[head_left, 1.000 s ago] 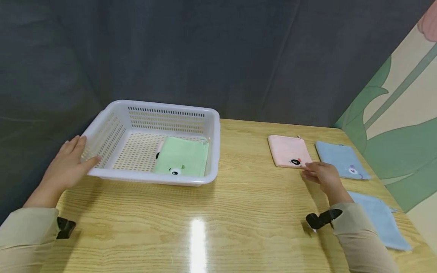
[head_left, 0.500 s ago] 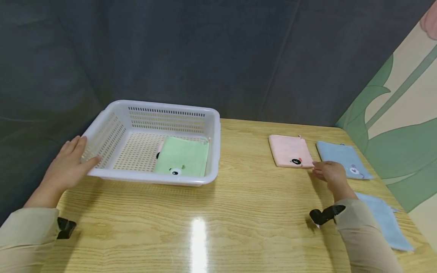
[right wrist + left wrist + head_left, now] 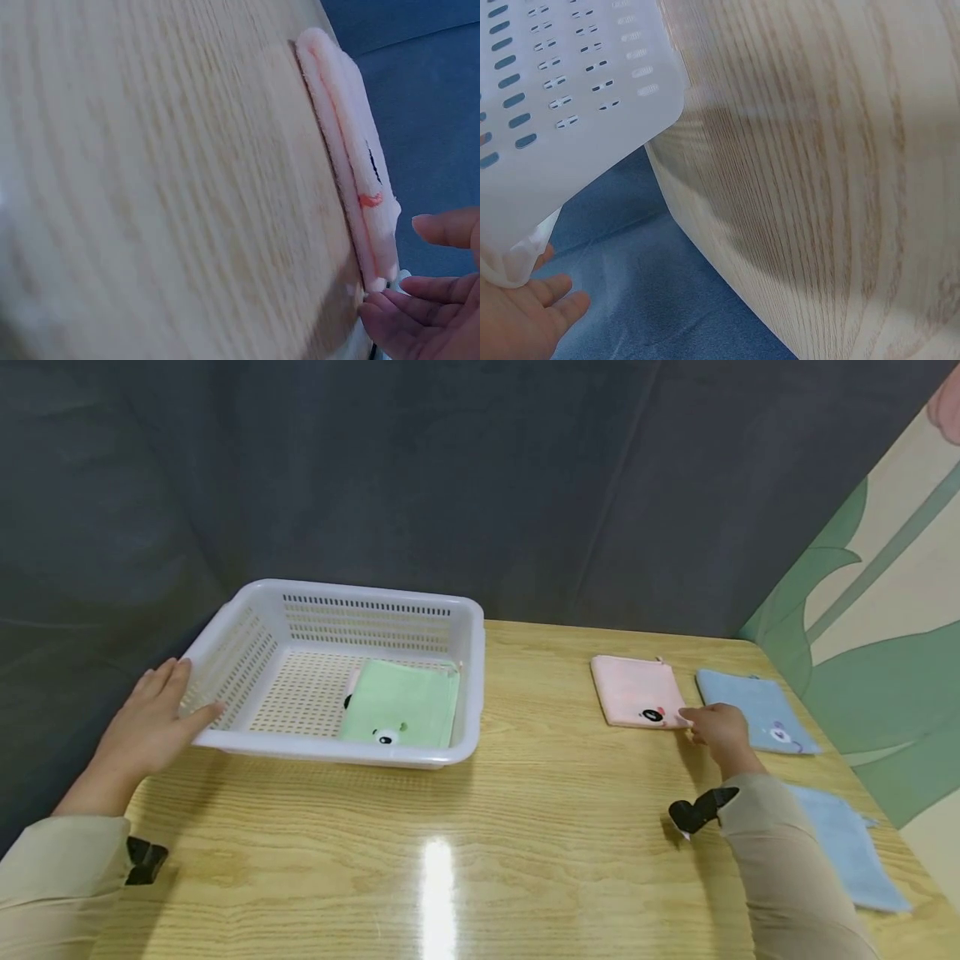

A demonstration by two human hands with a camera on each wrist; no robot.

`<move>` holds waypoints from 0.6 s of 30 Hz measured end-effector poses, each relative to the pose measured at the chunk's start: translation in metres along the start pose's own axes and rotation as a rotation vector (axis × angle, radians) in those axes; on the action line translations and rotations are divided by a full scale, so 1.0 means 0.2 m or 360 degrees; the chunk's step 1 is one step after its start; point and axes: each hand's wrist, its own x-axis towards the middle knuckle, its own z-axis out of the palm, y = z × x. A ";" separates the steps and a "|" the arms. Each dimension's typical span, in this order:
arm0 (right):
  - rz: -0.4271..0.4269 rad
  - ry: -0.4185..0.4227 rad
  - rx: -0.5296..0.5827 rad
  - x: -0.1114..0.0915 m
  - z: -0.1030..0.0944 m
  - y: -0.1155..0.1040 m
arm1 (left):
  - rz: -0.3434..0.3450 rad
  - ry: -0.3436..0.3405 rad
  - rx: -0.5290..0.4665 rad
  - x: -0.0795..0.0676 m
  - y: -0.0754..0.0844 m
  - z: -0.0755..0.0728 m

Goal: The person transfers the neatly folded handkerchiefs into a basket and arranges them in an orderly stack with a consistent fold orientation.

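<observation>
My left hand (image 3: 153, 714) rests at the left front corner of a white plastic basket (image 3: 480, 693), thumb over the rim and fingers outstretched along the outside. In the left wrist view, these fingers (image 3: 559, 296) lie loosely beyond the rim. A folded pink hand towel (image 3: 633, 689) with an embroidered face lies flat on the table. My right hand (image 3: 716, 727) is at its near right corner. In the right wrist view, the thumb (image 3: 442, 227) stands apart above the towel, with the fingers (image 3: 397, 311) low by its corner. Inside the basket lies a folded green towel (image 3: 405, 697), partly covering a pink one.
A blue folded towel (image 3: 750, 693) lies right of the pink one, partly hidden by my right hand. Another blue towel (image 3: 855, 852) sits near the table's right edge, beside my sleeve. A dark curtain (image 3: 480, 485) hangs behind the wooden table (image 3: 540, 827); a painted wall (image 3: 900, 710) borders the right.
My right hand shifted slightly right, then came back left and up to the pink towel's corner, with its thumb now over that corner. My left hand and the basket stay put.
</observation>
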 end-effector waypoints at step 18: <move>0.0002 0.0059 -0.0548 0.11 0.05 -0.02 | -0.0008 -0.0015 -0.0008 0.01 0.00 0.00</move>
